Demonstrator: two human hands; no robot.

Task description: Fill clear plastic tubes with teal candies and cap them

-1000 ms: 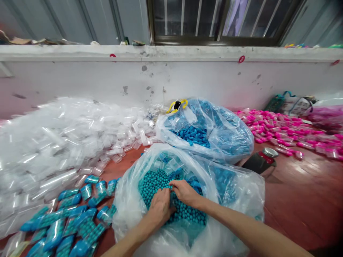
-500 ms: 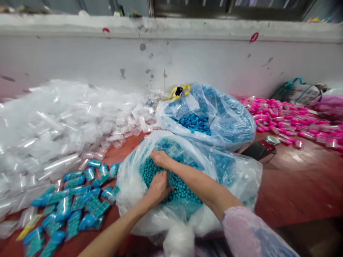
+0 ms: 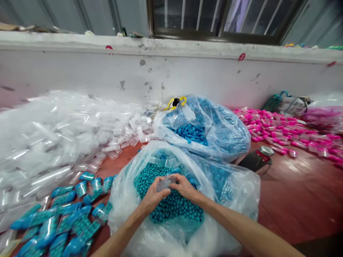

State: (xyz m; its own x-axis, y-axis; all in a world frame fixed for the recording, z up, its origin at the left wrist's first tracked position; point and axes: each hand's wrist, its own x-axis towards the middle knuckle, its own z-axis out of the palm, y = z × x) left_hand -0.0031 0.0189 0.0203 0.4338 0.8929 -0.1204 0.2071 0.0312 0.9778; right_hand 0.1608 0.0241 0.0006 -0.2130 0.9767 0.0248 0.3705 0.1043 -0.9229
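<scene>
Clear plastic container [image 3: 163, 184] clamped between the left hand [image 3: 153, 195] and right hand [image 3: 184, 187], above turquoise beads [image 3: 183, 210] in the near, open plastic bag [image 3: 123, 205].

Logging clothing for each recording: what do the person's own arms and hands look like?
The left hand and right hand are bare, without gloves. The left forearm and right forearm show no sleeve, watch or bracelet in view. Whether rings are worn, I cannot tell.

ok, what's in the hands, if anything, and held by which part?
A clear plastic container, above the turquoise beads: left hand grips its left end, right hand its right end.
</scene>
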